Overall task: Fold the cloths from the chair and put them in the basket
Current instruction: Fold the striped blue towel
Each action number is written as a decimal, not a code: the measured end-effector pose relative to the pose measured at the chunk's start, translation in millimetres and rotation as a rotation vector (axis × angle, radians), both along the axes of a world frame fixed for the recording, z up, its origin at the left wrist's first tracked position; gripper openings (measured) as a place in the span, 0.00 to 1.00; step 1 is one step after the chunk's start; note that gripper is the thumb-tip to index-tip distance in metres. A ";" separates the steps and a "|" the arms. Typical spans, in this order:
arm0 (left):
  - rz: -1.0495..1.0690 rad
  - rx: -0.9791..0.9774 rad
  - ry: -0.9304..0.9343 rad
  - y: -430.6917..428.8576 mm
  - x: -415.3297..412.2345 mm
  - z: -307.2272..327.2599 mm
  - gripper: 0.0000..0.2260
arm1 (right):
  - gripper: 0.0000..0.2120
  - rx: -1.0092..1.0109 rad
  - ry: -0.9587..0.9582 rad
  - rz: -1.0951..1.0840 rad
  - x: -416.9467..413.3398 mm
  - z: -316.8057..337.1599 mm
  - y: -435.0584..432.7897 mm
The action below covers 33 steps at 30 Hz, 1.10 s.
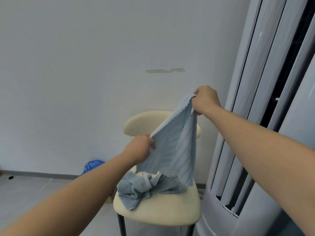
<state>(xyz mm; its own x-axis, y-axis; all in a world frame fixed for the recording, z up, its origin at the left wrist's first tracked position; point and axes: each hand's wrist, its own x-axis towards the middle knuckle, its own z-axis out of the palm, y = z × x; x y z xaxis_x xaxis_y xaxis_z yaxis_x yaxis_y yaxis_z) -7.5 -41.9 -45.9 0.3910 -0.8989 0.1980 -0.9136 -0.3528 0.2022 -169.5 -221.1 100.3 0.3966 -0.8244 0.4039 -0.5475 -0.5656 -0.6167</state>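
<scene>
A light blue cloth (175,147) hangs in the air above a cream chair (158,212). My right hand (205,99) grips its upper corner, raised high near the chair's backrest. My left hand (139,149) pinches the cloth's lower left edge, so the top edge slants between my hands. More blue cloths (146,188) lie crumpled in a pile on the chair's seat, partly hidden behind the hanging cloth. No basket is in view.
A tall white appliance with vertical slats (259,116) stands right beside the chair. A blue patterned bag (92,165) sits on the grey floor by the white wall, left of the chair.
</scene>
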 end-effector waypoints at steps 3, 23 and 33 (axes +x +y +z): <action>0.090 0.003 0.181 -7.1 -0.4 -10.8 0.23 | 0.12 0.008 -0.004 0.018 1.9 3.8 6.0; -0.080 -0.121 0.394 -4.7 -11.2 -1.2 0.19 | 0.13 0.108 0.058 -0.054 -16.9 -7.9 1.1; -0.050 -0.034 0.034 28.6 32.9 57.7 0.24 | 0.10 0.279 0.113 -0.123 -36.3 -31.8 -6.9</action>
<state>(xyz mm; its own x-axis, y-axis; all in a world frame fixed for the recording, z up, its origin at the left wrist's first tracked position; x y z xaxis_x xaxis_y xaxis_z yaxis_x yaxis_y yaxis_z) 25.4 -13.3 11.8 0.3533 -0.9103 0.2158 -0.9220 -0.2998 0.2449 -205.7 -227.9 68.4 0.3167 -0.9415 0.1149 -0.6754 -0.3089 -0.6697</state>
